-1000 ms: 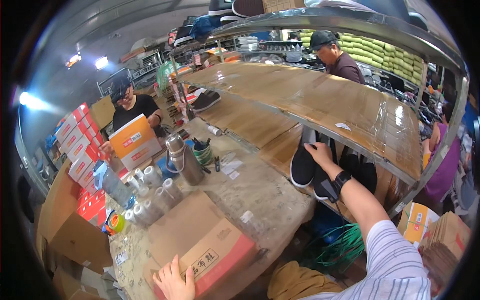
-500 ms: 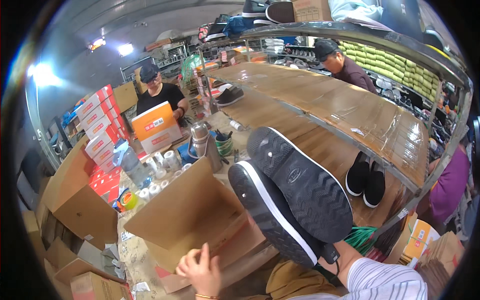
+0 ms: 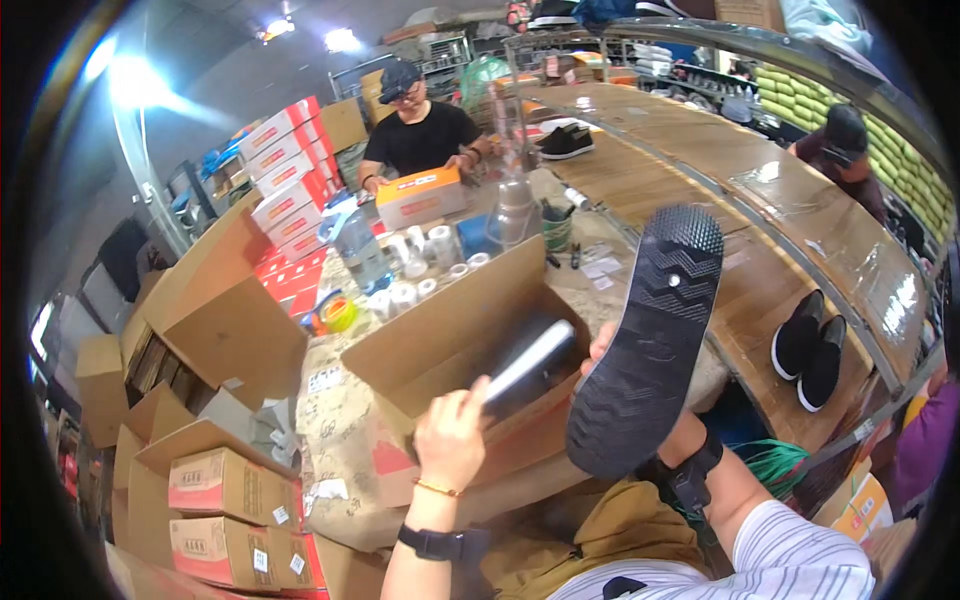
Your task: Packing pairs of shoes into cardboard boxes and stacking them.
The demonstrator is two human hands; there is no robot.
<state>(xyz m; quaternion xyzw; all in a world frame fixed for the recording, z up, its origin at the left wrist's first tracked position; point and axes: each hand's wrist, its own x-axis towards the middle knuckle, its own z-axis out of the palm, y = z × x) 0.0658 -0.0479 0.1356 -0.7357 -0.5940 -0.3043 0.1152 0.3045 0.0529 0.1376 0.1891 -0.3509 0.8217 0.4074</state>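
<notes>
Left hand (image 3: pixel 452 435) fingers grasping black shoe (image 3: pixel 525 365) over open cardboard box (image 3: pixel 440 340); right hand (image 3: pixel 603 345) fingers gripping second shoe (image 3: pixel 650 340) (sole showing) at 3 o'clock.

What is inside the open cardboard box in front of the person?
In the open cardboard box, one black shoe with a white sole edge goes in, held by the left hand. The box bottom is hidden by the front wall and the shoe.

Pair of black shoes got split: left hand (image 3: pixel 452 432) took one shoe (image 3: pixel 528 362) and lowered it into the open cardboard box (image 3: pixel 455 340), white sole edge up. Right hand (image 3: pixel 600 345) kept the other shoe (image 3: pixel 650 335), tread facing camera. Left hand came off the box edge. View swung left, toward the person with the orange box (image 3: pixel 420 195).
</notes>
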